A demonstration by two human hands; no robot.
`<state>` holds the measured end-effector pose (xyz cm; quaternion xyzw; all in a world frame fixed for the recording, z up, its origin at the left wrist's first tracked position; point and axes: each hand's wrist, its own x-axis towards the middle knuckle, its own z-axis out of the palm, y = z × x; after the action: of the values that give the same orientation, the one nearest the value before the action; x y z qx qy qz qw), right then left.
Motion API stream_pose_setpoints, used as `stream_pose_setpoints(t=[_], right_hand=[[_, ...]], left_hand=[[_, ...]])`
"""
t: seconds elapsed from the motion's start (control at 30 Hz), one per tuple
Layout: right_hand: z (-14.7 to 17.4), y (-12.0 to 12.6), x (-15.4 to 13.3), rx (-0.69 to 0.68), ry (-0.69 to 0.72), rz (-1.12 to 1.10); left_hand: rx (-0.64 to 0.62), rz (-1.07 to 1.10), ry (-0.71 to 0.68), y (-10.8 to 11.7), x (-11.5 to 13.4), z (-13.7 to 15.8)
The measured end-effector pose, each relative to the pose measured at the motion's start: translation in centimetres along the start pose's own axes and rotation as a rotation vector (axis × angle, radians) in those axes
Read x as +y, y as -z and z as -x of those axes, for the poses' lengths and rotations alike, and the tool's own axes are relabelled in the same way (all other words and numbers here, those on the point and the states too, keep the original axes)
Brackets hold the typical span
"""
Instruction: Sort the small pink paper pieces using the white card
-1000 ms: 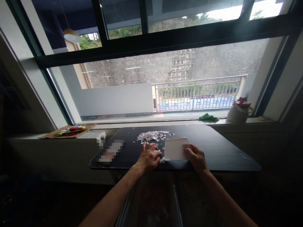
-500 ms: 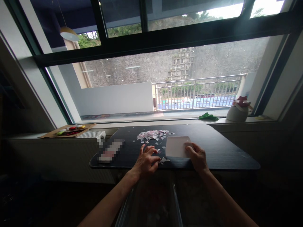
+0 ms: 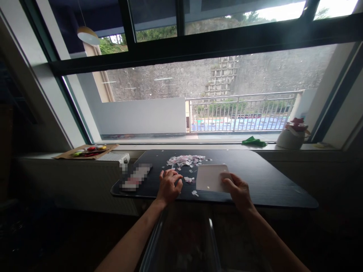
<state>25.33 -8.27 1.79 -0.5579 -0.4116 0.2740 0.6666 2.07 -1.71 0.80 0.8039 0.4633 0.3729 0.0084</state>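
Observation:
My right hand (image 3: pixel 238 190) grips the right side of a flat white rectangular sheet (image 3: pixel 210 178) with rounded corners, thumb on its near face. The sheet is held just over the dark table (image 3: pixel 272 185). My left hand (image 3: pixel 169 184) is on the left with its fingers bent and apart, holding nothing, at the table surface. Between the hands lies a small cluster of paper scraps (image 3: pixel 189 180), with another few scraps (image 3: pixel 194 193) nearer the table's front edge. Behind them is a larger heap of pale paper scraps (image 3: pixel 185 160).
A blurred-out flat object (image 3: pixel 136 177) lies on the table's left. Below the front edge, in shadow, is a clear container (image 3: pixel 212 230). Along the sill are a green cloth (image 3: pixel 254 141), a white pot-like vessel (image 3: pixel 290 139) and a brown board (image 3: pixel 64 153) with colourful pieces.
My left hand has drawn slightly left, away from the near scraps. A small cluster now shows between the hands. The white sheet has tilted slightly. The view has shifted a little.

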Motion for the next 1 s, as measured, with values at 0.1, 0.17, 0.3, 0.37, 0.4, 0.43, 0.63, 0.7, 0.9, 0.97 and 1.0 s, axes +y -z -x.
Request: stream_pose_setpoints(t=[0.1, 0.17, 0.3, 0.37, 0.4, 0.43, 0.63, 0.7, 0.9, 0.97, 1.0], right_hand=[[0.6, 0.0, -0.6, -0.091, -0.013, 0.075], [0.7, 0.8, -0.9, -0.054, -0.027, 0.149], [0.2, 2.7, -1.5, 0.066, -0.027, 0.238], [0.0, 2.7, -1.6, 0.057, -0.016, 0.242], [0.0, 2.4, -1.6, 0.039, -0.012, 0.243], [0.0, 2.2, -1.5, 0.018, -0.01, 0.246], [0.3, 4.1, -1.6, 0.084, 0.019, 0.375], [0.5, 5.4, -2.0, 0.141, 0.024, 0.406], [1.6, 4.3, -1.9, 0.039, -0.014, 0.239], [2.0, 3.5, -1.4, -0.038, -0.025, 0.185], [2.1, 3.3, -1.2, -0.062, -0.032, 0.179]], left_hand=[[0.033, 0.012, 0.032, -0.1, 0.0, 0.0], [0.038, 0.02, 0.058, -0.1, 0.0, -0.1], [0.044, 0.027, 0.076, -0.2, 0.1, -0.2], [0.044, 0.027, 0.068, -0.2, 0.1, -0.1], [0.043, 0.027, 0.063, -0.2, 0.2, -0.1], [0.041, 0.028, 0.06, -0.1, 0.2, 0.0], [0.03, 0.015, 0.054, -0.1, 0.3, 0.0], [0.027, 0.004, 0.044, -0.1, 0.4, 0.0], [0.022, 0.005, 0.038, -0.1, 0.4, 0.1], [0.028, -0.002, 0.034, -0.1, 0.3, 0.1], [0.031, -0.003, 0.032, -0.1, 0.3, 0.1]])
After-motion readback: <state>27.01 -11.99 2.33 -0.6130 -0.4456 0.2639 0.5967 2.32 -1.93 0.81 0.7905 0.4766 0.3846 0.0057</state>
